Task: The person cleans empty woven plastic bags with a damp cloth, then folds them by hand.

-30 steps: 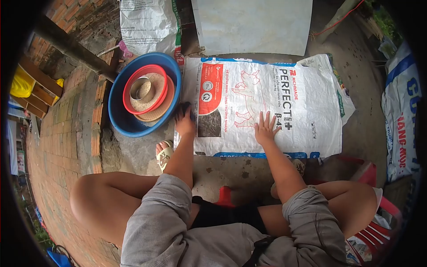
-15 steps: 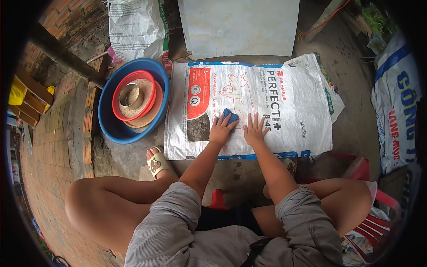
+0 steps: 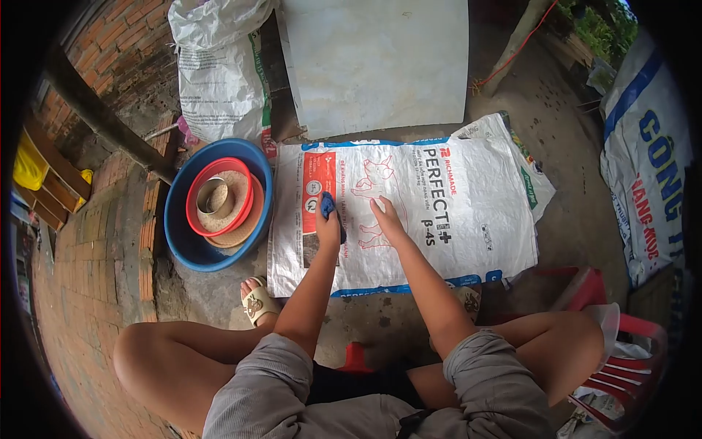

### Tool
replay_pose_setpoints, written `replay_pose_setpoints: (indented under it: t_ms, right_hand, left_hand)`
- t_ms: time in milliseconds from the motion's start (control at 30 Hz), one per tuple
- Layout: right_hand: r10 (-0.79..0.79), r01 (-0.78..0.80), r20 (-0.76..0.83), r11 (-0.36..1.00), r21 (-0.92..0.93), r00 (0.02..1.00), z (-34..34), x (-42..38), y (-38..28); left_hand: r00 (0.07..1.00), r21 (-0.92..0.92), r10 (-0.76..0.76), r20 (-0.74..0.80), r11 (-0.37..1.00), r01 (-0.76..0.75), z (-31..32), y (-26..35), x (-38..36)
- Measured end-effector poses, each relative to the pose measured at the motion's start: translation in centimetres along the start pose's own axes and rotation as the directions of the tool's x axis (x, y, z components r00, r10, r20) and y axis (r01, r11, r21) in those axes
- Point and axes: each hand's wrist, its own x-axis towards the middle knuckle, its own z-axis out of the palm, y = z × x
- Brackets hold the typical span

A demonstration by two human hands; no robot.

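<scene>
A flat white woven feed sack (image 3: 475,219) printed with a pig outline and lettering lies on the ground in front of me. My left hand (image 3: 329,230) is closed round a crumpled blue cloth (image 3: 327,205) over the sack's red printed panel. Nothing shows in my right hand (image 3: 390,219); it is turned on its side over the pig drawing, thumb apart from the fingers. To the left stands a large blue basin (image 3: 175,230), with a red basin (image 3: 243,175) inside it. Pale grain (image 3: 234,194) and a round metal tin (image 3: 225,196) are in the red basin.
An upright white sack (image 3: 219,95) and a pale board (image 3: 376,66) stand behind the flat sack. Another large printed sack (image 3: 643,175) is at the right. A red plastic chair (image 3: 640,329) is by my right knee, and a wooden post (image 3: 110,110) slants at the left.
My left hand has gathered up the blue cloth and shifted left. My right hand, flat and spread before, has moved left and turned on its side. The view has tilted upward.
</scene>
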Motion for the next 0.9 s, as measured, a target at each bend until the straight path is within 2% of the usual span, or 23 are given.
replay_pose_setpoints:
  t_ms: [33, 67, 100, 133, 167, 200, 267, 333, 367, 400, 433, 467, 500, 533, 567, 600, 633, 667, 733, 800, 833, 900]
  right_hand:
    - [-0.005, -0.007, 0.054, 0.975, 0.222, 0.999, 0.5, -1.3, -3.0]
    - [-0.025, -0.023, 0.106, 0.902, 0.431, 0.994, 0.7, -2.8, -6.6]
    - [-0.025, -0.022, 0.103, 0.903, 0.43, 0.994, 0.4, -2.3, -7.0]
    - [-0.072, 0.032, 0.069, 0.885, 0.465, 0.995, -0.1, -1.7, -7.4]
    - [-0.115, 0.082, 0.037, 0.863, 0.499, 0.993, -0.4, -1.3, -7.8]
    - [-0.057, 0.02, 0.05, 0.836, 0.549, 0.997, -1.5, -1.0, -8.3]
    - [0.054, -0.079, 0.06, 0.804, 0.59, 0.997, -3.8, -0.4, -8.9]
    - [-0.046, 0.124, -0.179, 0.882, 0.454, 0.983, -4.9, 1.4, -7.1]
    - [-0.22, 0.31, -0.364, 0.928, 0.209, 0.905, -4.8, 2.5, -6.0]
    - [-0.287, 0.319, -0.445, 0.948, -0.004, 0.848, -4.8, 3.0, -4.6]
    - [-0.356, 0.316, -0.441, 0.935, -0.164, 0.824, -4.3, 2.3, -4.6]
    - [-0.424, 0.304, -0.425, 0.896, -0.323, 0.8, -3.3, 1.4, -4.5]
    - [-0.46, 0.341, -0.331, 0.869, -0.358, 0.824, -2.0, 0.8, -3.7]
    - [-0.512, 0.38, -0.192, 0.796, -0.471, 0.837, -0.6, 0.5, -2.1]
    - [-0.516, 0.415, -0.029, 0.72, -0.556, 0.856, 1.0, -0.8, -1.0]
    - [-0.492, 0.495, 0.188, 0.625, -0.603, 0.85, 2.4, -1.4, 1.7]
    - [-0.411, 0.541, 0.396, 0.337, -0.771, 0.821, 2.9, -3.8, 1.8]
    - [-0.526, 0.547, 0.328, 0.34, -0.765, 0.785, 3.7, -4.7, 2.6]
    - [-0.534, 0.527, 0.31, 0.321, -0.787, 0.787, 3.0, -4.5, 3.4]
    - [-0.477, 0.575, 0.393, 0.333, -0.747, 0.786, 1.0, -3.1, 3.4]
    - [-0.51, 0.557, 0.374, 0.268, -0.786, 0.775, -0.9, -2.3, 3.5]
    - [-0.478, 0.327, 0.156, 0.3, -0.896, 0.864, -6.1, -0.5, 5.2]
  left_hand:
    - [0.984, -0.079, -0.069, 0.164, 0.993, 0.083, 2.4, 1.4, -0.7]
    - [0.922, -0.093, -0.185, 0.341, 0.969, 0.229, 4.7, 4.8, -2.4]
    - [0.815, -0.082, -0.28, 0.507, 0.926, 0.369, 6.3, 7.6, -3.4]
    - [0.798, -0.139, -0.181, 0.575, 0.94, 0.312, 7.0, 6.6, -2.2]
    - [0.745, -0.161, -0.161, 0.648, 0.927, 0.34, 7.0, 7.6, -1.4]
    - [0.69, -0.182, -0.134, 0.711, 0.913, 0.366, 6.7, 8.7, -0.4]
    - [0.723, -0.052, -0.175, 0.669, 0.958, 0.281, 6.0, 9.5, 1.7]
    - [0.817, 0.22, -0.084, 0.57, 0.974, -0.053, 5.2, 9.5, 3.2]
    - [0.82, 0.303, -0.124, 0.559, 0.951, -0.063, 4.4, 8.3, 4.5]
    - [0.819, 0.31, -0.129, 0.559, 0.949, -0.062, 3.6, 6.8, 5.1]
    - [0.831, 0.716, -0.355, 0.429, 0.694, -0.073, 3.3, 6.9, 4.5]
    - [0.843, 0.956, -0.493, 0.214, 0.282, -0.077, 2.9, 6.5, 3.8]
    - [0.824, 0.975, -0.531, 0.197, 0.196, -0.107, 2.1, 4.6, 3.3]
    - [0.805, 0.984, -0.566, 0.176, 0.109, -0.138, 1.0, 2.2, 2.5]
    - [0.836, 0.97, -0.498, 0.232, 0.049, -0.239, 0.0, 1.9, 0.9]
    - [0.835, 0.97, -0.498, 0.233, 0.055, -0.238, -0.6, 0.8, 0.7]
    - [0.866, 0.962, -0.431, 0.252, 0.012, -0.273, -1.1, -1.0, 0.8]
    - [0.891, 0.952, -0.364, 0.271, -0.035, -0.304, -1.0, -1.4, 0.7]
    - [0.881, 0.953, -0.401, 0.251, -0.054, -0.297, -0.8, -1.0, 1.1]
    - [0.838, 0.958, -0.493, 0.233, -0.031, -0.285, -0.3, 0.5, 1.0]
    - [0.834, 0.96, -0.505, 0.222, -0.038, -0.278, -0.1, 1.3, 0.8]
    - [0.824, 0.959, -0.525, 0.212, -0.051, -0.279, 0.2, 1.5, 1.0]
